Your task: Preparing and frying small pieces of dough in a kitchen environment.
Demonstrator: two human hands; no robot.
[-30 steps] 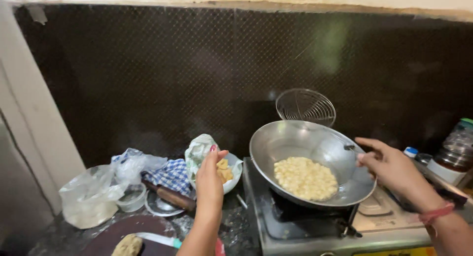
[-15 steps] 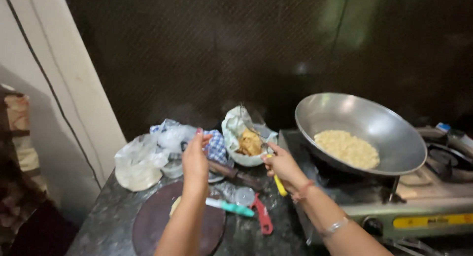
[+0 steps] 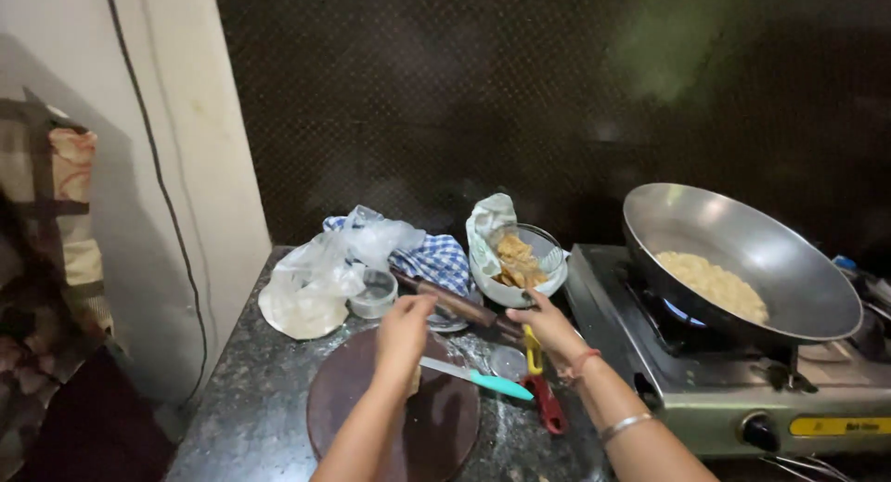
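My left hand [image 3: 405, 326] hovers over the far edge of a round dark-brown board [image 3: 353, 417], fingers curled down; I cannot see whether it holds anything. A pale lump of dough [image 3: 412, 382] shows just under its wrist. My right hand [image 3: 549, 326] is closed, palm down, over a yellow-handled tool [image 3: 532, 350] beside the stove. A teal-handled knife [image 3: 483, 381] lies across the board between my arms. A wooden rolling pin [image 3: 457, 303] lies just beyond both hands.
A glass bowl [image 3: 548, 280] of fried pieces stands behind my right hand. A steel wok [image 3: 789, 259] with pale food sits on the gas stove [image 3: 742, 398] at right. A plastic bag [image 3: 311, 282], checked cloth [image 3: 441, 259], steel cup [image 3: 374, 295] and red-handled tool [image 3: 549, 406] crowd the counter.
My right hand left the wok's handle and came down to the counter by the yellow-handled tool. My left hand dropped from the bowl to the board. The view swung left.
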